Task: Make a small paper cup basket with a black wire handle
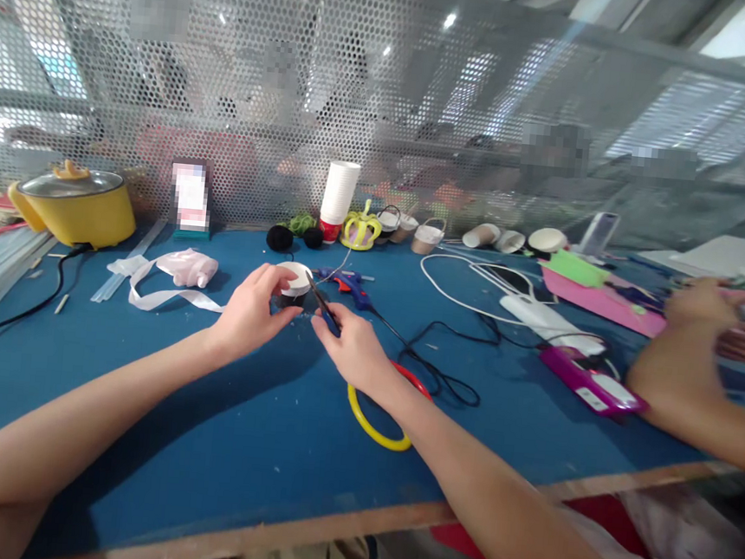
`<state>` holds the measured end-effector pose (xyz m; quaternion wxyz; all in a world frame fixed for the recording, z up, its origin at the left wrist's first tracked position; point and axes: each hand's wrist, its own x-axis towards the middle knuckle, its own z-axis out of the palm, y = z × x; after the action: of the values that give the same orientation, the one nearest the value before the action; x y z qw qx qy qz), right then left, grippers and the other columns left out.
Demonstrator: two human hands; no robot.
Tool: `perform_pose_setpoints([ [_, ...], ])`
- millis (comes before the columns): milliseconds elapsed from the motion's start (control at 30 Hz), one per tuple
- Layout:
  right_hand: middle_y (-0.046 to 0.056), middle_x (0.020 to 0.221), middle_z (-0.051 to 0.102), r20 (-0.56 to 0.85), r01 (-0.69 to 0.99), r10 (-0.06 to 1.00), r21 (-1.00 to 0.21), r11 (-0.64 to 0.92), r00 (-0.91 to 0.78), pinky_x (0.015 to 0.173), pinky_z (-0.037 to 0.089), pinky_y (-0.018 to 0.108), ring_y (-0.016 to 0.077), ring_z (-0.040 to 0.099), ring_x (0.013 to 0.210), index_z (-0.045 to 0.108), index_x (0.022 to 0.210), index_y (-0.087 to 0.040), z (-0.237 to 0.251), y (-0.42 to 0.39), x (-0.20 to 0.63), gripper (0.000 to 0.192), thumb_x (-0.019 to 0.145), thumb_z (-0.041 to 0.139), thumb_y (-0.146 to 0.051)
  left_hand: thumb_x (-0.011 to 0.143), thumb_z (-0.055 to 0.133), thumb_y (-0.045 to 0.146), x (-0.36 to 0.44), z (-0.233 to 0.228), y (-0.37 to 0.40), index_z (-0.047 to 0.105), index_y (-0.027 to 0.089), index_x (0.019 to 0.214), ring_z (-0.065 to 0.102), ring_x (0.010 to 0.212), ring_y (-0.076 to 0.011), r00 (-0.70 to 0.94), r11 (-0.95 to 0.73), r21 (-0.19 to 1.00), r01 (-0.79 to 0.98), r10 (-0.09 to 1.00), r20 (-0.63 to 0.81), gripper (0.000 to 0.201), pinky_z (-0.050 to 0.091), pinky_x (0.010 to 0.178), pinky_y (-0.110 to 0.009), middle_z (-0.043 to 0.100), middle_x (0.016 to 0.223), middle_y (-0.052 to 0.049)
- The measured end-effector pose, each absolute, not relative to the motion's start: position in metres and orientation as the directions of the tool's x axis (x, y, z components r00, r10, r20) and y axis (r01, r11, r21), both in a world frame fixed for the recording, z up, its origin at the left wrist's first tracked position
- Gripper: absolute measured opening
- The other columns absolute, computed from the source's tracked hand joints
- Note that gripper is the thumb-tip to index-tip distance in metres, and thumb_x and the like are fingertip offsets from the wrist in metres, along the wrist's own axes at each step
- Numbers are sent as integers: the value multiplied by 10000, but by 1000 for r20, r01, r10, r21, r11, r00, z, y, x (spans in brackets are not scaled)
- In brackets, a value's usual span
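The left grip (256, 308) is closed on a small cup (294, 278), with its fingers and thumb at the cup's side. The cup is white inside and dark on the outside. It is out in front of the person, between the two hands. I cannot tell if its bottom touches the surface (202, 439), which is blue. The right grip (354, 339) is closed on the dark blue handles of what look like scissors (327, 312), and their tip is right by the cup's rim.

Just behind the hands lies a blue glue gun (359, 292) with a black cord. A yellow and red ring (372, 432) lies under the right arm. To the left is a white ribbon (187, 268), partly bunched up.

Farther back are black yarn balls (280, 237), a tall stack of white cups (339, 191) and a yellow basket (359, 237). A yellow pot (94, 216) with a glass lid sits far left. On the right are a white power strip (539, 318) and a purple box (588, 385). Next to the box is another person's arm (683, 376). A metal fence (265, 87) full of little holes stands at the back.
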<state>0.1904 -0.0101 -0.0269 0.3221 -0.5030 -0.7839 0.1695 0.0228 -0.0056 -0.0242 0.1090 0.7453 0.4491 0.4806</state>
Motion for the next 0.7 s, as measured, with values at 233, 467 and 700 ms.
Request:
perform_pose_setpoints([
  [233,60,761,653,284,646,900,-627,435,-330,629,411,251,160,582,667,595,817,-148,-25,-13,190,173,812,463,-260,798,518,196,5,-25,4,577,165,806,508,690,-162,504,-681,-220,699,251,826,67,388,612,-299,600,746,-58],
  [467,71,769,653,275,658,902,-618,430,-332,616,411,252,162,582,656,593,849,-133,-24,-14,188,180,812,466,-255,734,585,249,17,-24,-2,582,159,640,504,639,-141,151,-715,449,537,605,782,130,395,620,-299,574,646,-34],
  [700,94,818,661,384,721,874,-509,470,-299,643,428,261,193,620,728,578,905,-142,-32,-11,189,174,792,491,-241,673,585,251,33,-15,-10,517,136,576,423,442,-75,195,213,954,-211,965,-173,164,360,476,-238,462,510,13],
])
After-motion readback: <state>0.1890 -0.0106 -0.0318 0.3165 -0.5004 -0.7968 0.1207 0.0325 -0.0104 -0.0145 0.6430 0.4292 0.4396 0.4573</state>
